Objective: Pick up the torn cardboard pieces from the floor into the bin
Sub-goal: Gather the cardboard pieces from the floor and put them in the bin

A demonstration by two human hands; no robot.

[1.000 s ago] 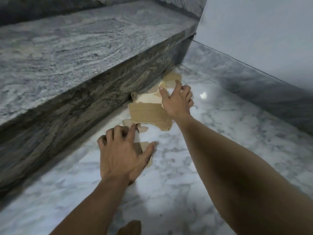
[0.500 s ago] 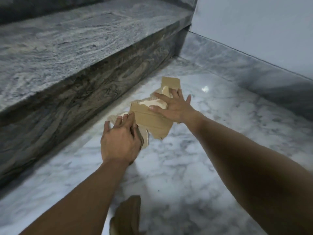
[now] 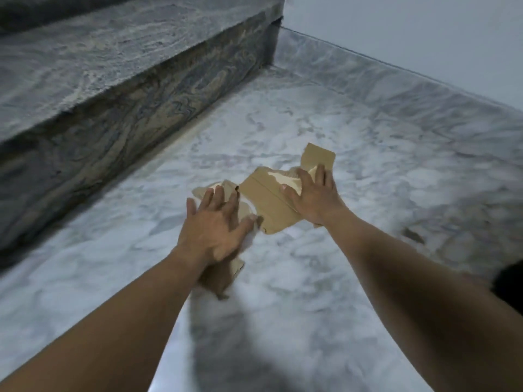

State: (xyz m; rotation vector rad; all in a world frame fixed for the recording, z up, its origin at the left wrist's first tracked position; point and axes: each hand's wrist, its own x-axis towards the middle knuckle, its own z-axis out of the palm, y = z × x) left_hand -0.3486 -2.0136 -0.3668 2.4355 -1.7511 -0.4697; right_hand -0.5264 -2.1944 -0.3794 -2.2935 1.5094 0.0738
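Marble floor [image 3: 368, 123], grey and white, lies under me, with a dark stone step [image 3: 113, 94] at my left and a pale wall [image 3: 424, 29] behind. One second ago the torn cardboard pieces [image 3: 254, 213] lay close against the foot of the step. Now they are out on the open floor, well apart from it, because I have dragged them toward me with both palms.

My left hand [image 3: 218, 224] lies flat on the smaller pieces [image 3: 201, 191], fingers straight and a little spread, thumb out to the side; it pinches nothing. My right hand [image 3: 311, 196] presses flat on the large piece [image 3: 268, 199], fingers straight and near together, and a small flap [image 3: 318, 157] shows just beyond the fingertips. The loose piece [image 3: 233, 268], which was alone near me before, is now under my left wrist, so the heap is almost in one place. A brown scrap [image 3: 413, 236] rests apart at the right.

I think the gathering is nearly done, but nothing is lifted yet and I see no bin, so picking up and carrying remain.
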